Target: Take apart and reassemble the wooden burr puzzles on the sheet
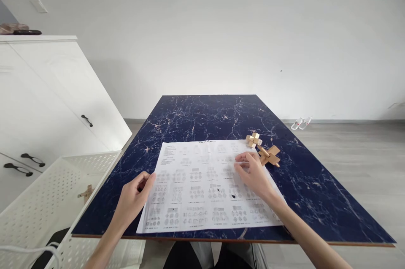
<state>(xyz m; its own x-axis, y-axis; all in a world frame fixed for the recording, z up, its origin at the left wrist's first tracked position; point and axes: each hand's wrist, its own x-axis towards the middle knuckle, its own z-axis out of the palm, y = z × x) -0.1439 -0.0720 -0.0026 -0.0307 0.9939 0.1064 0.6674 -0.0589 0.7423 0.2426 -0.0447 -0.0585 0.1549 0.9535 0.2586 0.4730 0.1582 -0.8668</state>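
A large white printed sheet [183, 182] with rows of small grey diagrams and lines of text lies flat on the table. At its left edge is my left hand [134, 193], fingers curled and thumb against the paper's border, pinching it. My right hand [253, 174] rests over the upper right part of the sheet, its fingers loosely bent and apart, with nothing visible in them. Just beyond that hand stand two wooden interlocking puzzles: a pale knobbly one [253, 139] near the sheet's top right corner and a browner cross-shaped one [270, 156] with a rod.
The dark blue marble-patterned table [205, 117] reaches toward a white wall. To the left, a white perforated basket [60, 180] holds another wooden piece [86, 193]. A white cabinet [57, 87] stands behind it. Clear plastic items [301, 123] lie on the floor at right.
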